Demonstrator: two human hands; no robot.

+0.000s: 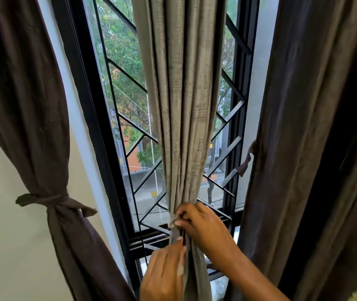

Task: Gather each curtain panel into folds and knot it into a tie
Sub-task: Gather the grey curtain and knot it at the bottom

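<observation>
A grey curtain panel (184, 101) hangs in the middle of the window, gathered into narrow folds that pinch together low down. My right hand (203, 227) grips the bunched folds at that waist, fingers curled round the cloth and a thin tie end. Just below, my left hand (164, 272) pinches a strip of the same grey fabric against the bundle. On the left, a dark brown curtain panel (32, 109) is bound with a brown knotted tie (51, 202). A second dark brown panel (316, 148) hangs loose on the right.
Behind the curtains stands a black-framed window (90, 118) with diagonal black security bars (225, 157); trees and a street show outside. A pale wall (4, 235) fills the lower left. A brown tie end (246, 164) dangles at the right panel's edge.
</observation>
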